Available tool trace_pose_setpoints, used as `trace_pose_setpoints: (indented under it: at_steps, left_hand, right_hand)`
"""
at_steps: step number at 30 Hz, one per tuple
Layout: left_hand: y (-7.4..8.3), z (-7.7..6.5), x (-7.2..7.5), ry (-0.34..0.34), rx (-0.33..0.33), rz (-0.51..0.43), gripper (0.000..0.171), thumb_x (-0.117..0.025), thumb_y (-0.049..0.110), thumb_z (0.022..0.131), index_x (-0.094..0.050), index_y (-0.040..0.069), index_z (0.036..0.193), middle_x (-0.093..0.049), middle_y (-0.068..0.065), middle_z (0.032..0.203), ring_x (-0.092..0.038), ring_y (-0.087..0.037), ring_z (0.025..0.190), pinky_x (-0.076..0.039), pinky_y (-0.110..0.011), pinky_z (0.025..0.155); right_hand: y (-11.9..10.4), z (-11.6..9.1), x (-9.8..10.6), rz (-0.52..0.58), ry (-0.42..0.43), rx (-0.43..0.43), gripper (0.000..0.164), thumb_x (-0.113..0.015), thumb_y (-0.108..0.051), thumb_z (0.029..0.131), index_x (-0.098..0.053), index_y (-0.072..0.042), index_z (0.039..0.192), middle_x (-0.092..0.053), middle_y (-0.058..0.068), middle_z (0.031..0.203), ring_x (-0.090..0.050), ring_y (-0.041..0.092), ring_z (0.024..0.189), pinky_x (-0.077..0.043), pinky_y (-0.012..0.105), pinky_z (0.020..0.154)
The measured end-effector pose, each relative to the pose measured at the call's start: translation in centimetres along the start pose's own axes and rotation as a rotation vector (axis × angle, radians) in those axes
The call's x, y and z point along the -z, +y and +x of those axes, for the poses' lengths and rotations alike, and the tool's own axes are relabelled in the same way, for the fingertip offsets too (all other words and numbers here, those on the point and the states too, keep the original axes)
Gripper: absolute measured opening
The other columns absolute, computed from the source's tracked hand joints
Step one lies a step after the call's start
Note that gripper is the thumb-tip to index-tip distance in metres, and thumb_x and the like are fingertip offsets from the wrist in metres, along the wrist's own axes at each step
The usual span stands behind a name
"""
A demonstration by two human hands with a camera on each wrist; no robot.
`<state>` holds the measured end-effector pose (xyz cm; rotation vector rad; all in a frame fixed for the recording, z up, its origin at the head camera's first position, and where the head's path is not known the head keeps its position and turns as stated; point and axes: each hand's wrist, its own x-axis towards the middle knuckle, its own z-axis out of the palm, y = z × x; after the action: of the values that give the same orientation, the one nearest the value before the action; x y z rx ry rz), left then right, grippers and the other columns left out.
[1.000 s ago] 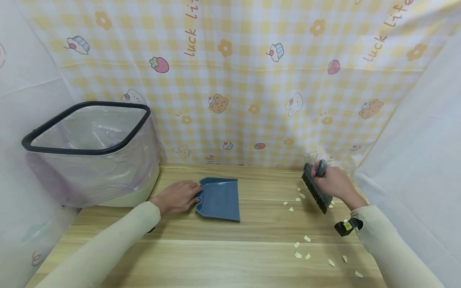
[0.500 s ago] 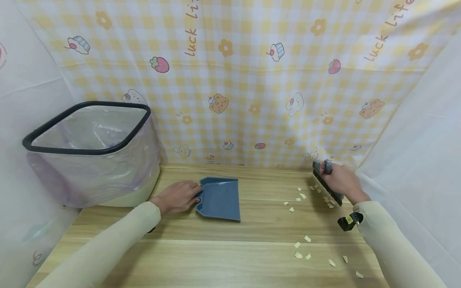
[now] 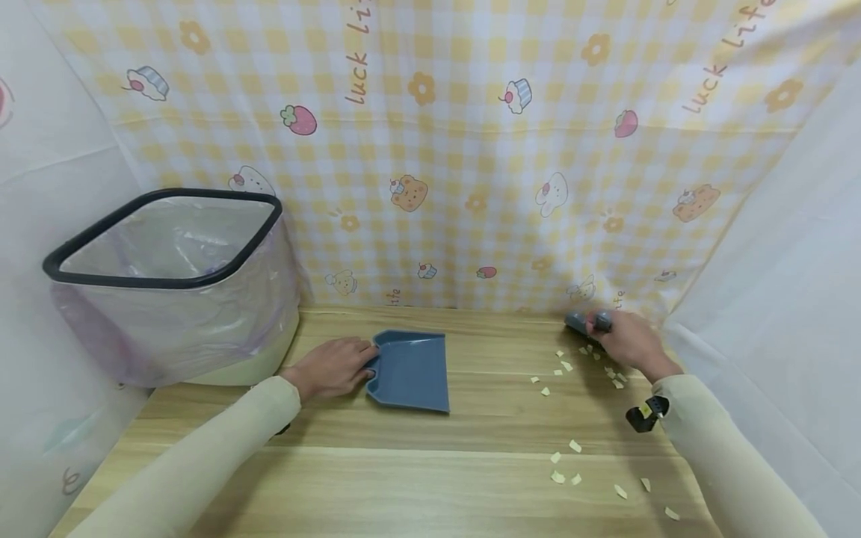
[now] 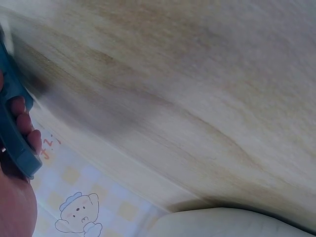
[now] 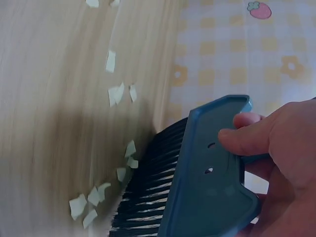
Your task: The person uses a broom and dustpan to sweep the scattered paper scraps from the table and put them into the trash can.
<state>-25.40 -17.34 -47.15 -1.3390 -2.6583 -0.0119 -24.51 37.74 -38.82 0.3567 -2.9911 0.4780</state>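
Observation:
A blue-grey dustpan (image 3: 410,371) lies on the wooden table, its wide edge facing right. My left hand (image 3: 334,368) grips its handle; in the left wrist view, fingers curl round that handle (image 4: 17,143). At the back right, my right hand (image 3: 631,342) holds a brush (image 5: 212,173) by its handle, dark bristles facing the table. Small pale paper scraps (image 5: 116,94) lie beside the bristles in the right wrist view. More scraps (image 3: 557,477) are scattered nearer the front right of the table.
A bin (image 3: 269,329) with a black rim and a clear liner stands at the left. Yellow checked cloth (image 3: 471,149) hangs along the table's back edge. White cloth (image 3: 794,314) closes off the right side.
My right hand has moved the brush right and back, then slightly left, uncovering scraps beneath where it was. The left hand and the dustpan have stayed in place.

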Motion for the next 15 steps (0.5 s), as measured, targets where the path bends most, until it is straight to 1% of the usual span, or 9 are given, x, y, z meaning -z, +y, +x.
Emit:
trace_pose_setpoints:
  at_steps: [2,5,9,11,15]
  left_hand:
    - [0.0,0.1,0.0,0.000,-0.003,-0.001,0.025,-0.069,0.020,0.108,-0.068,0.000,0.123,-0.071,-0.011,0.105,-0.071,-0.029,0.097,-0.061,-0.046,0.089]
    - [0.0,0.1,0.0,0.000,-0.006,0.001,0.026,-0.070,0.020,0.108,-0.069,0.000,0.124,-0.071,-0.011,0.105,-0.071,-0.029,0.097,-0.062,-0.046,0.089]
    - [-0.1,0.1,0.0,0.003,-0.010,0.006,0.027,-0.070,0.020,0.108,-0.069,-0.001,0.124,-0.071,-0.011,0.106,-0.071,-0.028,0.097,-0.062,-0.045,0.089]
    - [-0.1,0.1,0.0,0.005,-0.012,0.008,0.027,-0.070,0.021,0.108,-0.069,-0.001,0.125,-0.071,-0.011,0.106,-0.071,-0.029,0.098,-0.062,-0.045,0.090]
    - [-0.1,0.0,0.1,0.004,-0.014,0.010,0.028,-0.070,0.021,0.107,-0.069,-0.001,0.125,-0.072,-0.012,0.107,-0.072,-0.029,0.098,-0.062,-0.045,0.090]
  right_hand:
    - [-0.3,0.1,-0.3,0.018,0.006,0.026,0.004,-0.071,-0.009,0.104,-0.071,-0.010,0.100,-0.072,0.010,0.090,-0.062,0.030,0.075,-0.053,0.056,0.073]
    - [-1.0,0.3,-0.5,0.050,-0.002,0.056,0.003,-0.072,-0.008,0.104,-0.070,-0.008,0.102,-0.070,0.007,0.088,-0.060,0.024,0.073,-0.052,0.051,0.072]
    - [-1.8,0.5,-0.9,0.071,0.002,0.106,0.009,-0.073,-0.004,0.103,-0.068,-0.011,0.098,-0.069,0.002,0.086,-0.058,0.020,0.072,-0.050,0.046,0.072]
    - [-2.2,0.5,-1.2,0.078,0.006,0.124,0.010,-0.073,-0.004,0.103,-0.069,-0.011,0.097,-0.070,0.003,0.088,-0.059,0.020,0.074,-0.051,0.047,0.073]
    - [-3.0,0.4,-1.6,0.082,-0.011,0.131,0.010,-0.072,-0.006,0.104,-0.069,-0.012,0.096,-0.071,0.003,0.092,-0.060,0.021,0.077,-0.052,0.052,0.076]
